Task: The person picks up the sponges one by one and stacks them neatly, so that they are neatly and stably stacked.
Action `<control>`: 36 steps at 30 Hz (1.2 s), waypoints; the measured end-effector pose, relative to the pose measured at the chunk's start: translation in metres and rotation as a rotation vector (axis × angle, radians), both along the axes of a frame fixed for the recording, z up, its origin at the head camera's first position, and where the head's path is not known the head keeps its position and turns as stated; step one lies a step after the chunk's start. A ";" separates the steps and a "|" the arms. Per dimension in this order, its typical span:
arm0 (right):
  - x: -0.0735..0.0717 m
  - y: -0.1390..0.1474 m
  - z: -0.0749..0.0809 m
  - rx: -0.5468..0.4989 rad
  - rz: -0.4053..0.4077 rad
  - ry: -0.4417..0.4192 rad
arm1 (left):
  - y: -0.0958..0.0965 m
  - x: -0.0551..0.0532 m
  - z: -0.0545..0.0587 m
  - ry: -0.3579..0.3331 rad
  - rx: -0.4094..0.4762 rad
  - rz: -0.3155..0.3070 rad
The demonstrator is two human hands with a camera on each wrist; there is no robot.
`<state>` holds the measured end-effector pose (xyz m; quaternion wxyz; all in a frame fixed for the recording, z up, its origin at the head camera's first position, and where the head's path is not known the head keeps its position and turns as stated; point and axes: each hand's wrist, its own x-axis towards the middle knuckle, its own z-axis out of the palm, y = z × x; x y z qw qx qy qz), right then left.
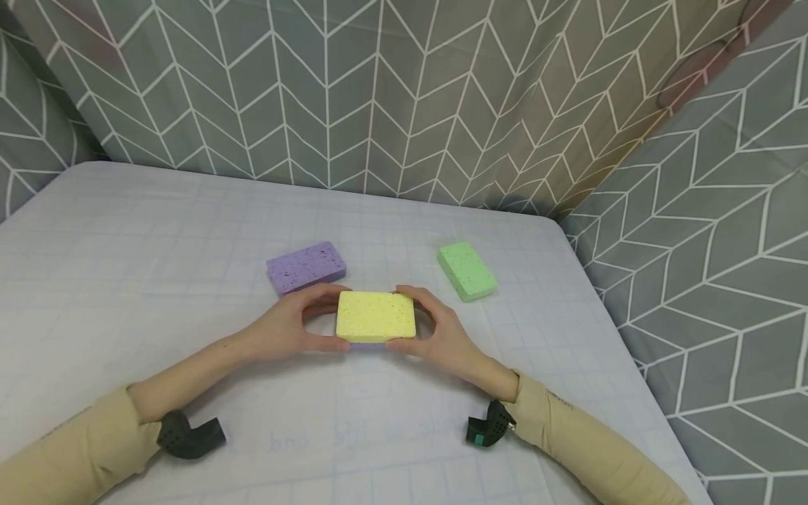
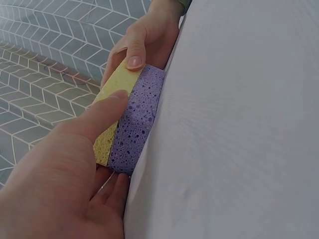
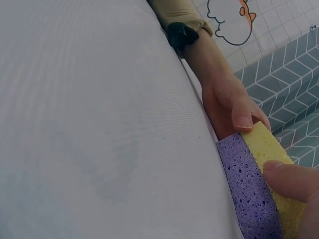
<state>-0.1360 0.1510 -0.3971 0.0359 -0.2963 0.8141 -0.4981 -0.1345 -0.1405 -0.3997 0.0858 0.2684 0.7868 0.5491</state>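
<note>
A yellow sponge (image 1: 375,315) lies flat on top of a purple sponge (image 2: 137,119) that rests on the table, their edges nearly lined up. My left hand (image 1: 287,326) grips the yellow sponge at its left end, thumb on the near side and fingers round the far side. At the other end my right hand (image 1: 447,338) holds it in the same way. In the head view only a thin strip of the lower sponge shows, and both hands' far fingertips are partly hidden. Both wrist views show each thumb on the yellow sponge's near edge.
Another purple sponge (image 1: 306,268) lies just beyond my left hand. A green sponge (image 1: 467,272) sits farther back to the right. The white-covered table (image 1: 158,231) ends at a grey chevron-patterned curtain (image 1: 353,98) behind and on the right.
</note>
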 end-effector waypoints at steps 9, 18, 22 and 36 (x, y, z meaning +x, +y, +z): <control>0.001 -0.001 0.002 -0.009 0.000 -0.016 | -0.001 0.000 0.000 0.005 0.005 -0.001; 0.000 -0.001 0.003 0.006 0.007 -0.007 | -0.001 0.000 0.001 0.016 0.014 -0.002; 0.000 -0.001 0.002 0.007 0.007 -0.002 | -0.001 0.000 0.001 0.017 0.018 -0.005; 0.001 0.000 0.003 -0.008 0.010 0.069 | -0.001 0.000 0.000 0.015 0.041 -0.013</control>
